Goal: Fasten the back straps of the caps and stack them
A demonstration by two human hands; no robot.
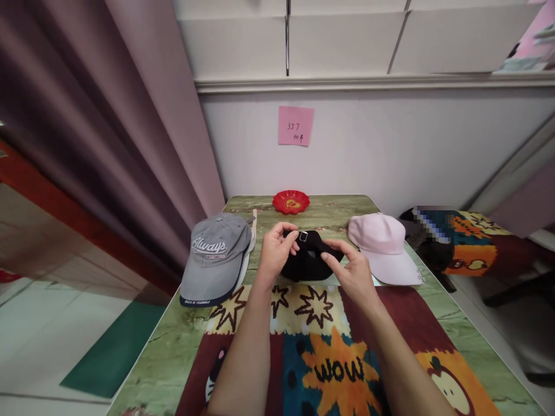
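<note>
Cap in black [303, 268] is pinched at frame centre by left hand [276, 249], beside buckle [304, 236], and by right hand [356, 273]; handling judged unfinished. Grey cap [223, 254], centre left, and pink cap [381, 236], centre right, rested on bench [158, 352].

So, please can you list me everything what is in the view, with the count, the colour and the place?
black cap: 1, black, between the hands
"Always" cap: 1, grey, table's left; maybe another underneath
pink cap: 1, pale pink, table's right
dish: 1, red, far edge
table: 1, green, centre
"WOW" cloth: 1, multicoloured, near half
note: 1, pink, wall
panels: several, white, top
curtain: purple, left
sheet: 1, green, floor left
patterned cloth: 1, multicoloured, far right
left hand: 1, bare, on black cap
right hand: 1, bare, on black cap
</note>
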